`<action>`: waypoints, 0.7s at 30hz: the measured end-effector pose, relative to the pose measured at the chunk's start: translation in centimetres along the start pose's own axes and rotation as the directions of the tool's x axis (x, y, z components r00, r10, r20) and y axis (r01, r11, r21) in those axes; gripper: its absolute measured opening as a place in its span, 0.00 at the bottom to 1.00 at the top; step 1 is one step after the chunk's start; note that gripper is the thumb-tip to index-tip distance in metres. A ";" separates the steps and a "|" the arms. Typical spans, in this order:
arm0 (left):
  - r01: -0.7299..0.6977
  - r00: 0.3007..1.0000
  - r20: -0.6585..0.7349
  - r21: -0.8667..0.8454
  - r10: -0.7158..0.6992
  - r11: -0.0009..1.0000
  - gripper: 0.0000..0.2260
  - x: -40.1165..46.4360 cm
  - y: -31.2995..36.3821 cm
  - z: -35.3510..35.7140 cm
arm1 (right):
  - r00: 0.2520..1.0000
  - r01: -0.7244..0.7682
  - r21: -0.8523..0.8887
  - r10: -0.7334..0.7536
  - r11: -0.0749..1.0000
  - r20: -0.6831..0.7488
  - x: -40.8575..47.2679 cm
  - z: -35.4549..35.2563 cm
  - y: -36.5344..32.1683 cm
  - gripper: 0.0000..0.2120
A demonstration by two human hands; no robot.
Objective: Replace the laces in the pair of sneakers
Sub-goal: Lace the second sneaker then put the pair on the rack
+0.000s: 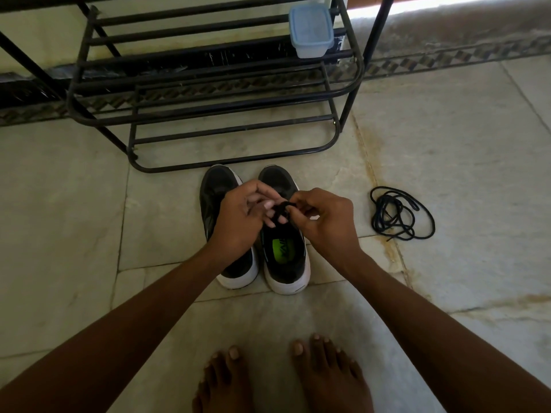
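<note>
Sneakers first: our black mesh pair with white soles [287, 257] sits on the floor just in front of the black metal shoe rack [208, 93]. Both hands are over the right-side shoe, left hand [238, 216] and right hand [323, 217] pinching its black lace [281, 207]. Looks like we're mid-lacing or unlacing, can't tell which. A loose black lace bundle [399, 214] lies right of the shoes. Next up, probably feeding the lace through eyelets.

We count two sneakers [284, 234], two laces [399, 214], one rack [208, 93], one lidded box [311, 31], two hands [238, 219], two bare feet [328, 380].
</note>
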State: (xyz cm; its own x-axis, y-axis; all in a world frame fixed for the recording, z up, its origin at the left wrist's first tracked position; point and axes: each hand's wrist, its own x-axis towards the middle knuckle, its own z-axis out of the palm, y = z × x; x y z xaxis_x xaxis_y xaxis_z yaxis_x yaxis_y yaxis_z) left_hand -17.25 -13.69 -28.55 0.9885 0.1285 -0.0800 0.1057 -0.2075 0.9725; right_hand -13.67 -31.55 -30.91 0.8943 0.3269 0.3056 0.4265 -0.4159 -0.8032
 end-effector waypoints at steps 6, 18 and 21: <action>0.203 0.979 0.049 -0.140 -0.198 0.969 0.09 0.1 0.3 -0.1 | 0.999 0.049 0.032 -0.049 0.998 0.001 0.1 0.5 -0.1 0.05; 0.232 0.971 0.105 -0.226 -0.213 0.946 0.13 -0.6 0.7 -0.1 | 0.995 0.097 0.046 -0.097 0.994 -0.002 -0.3 0.3 0.6 0.05; 0.238 0.971 0.071 -0.211 -0.228 0.948 0.12 -0.6 0.8 -0.2 | 0.995 0.099 0.038 -0.099 0.994 0.014 -0.1 0.4 0.4 0.05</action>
State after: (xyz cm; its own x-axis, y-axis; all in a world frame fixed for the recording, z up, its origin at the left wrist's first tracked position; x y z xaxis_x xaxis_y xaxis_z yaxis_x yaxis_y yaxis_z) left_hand -17.73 -13.75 -27.67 0.9436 0.1033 -0.3146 0.3123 0.0381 0.9492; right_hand -13.62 -31.46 -31.48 0.8456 0.3786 0.3764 0.5071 -0.3489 -0.7881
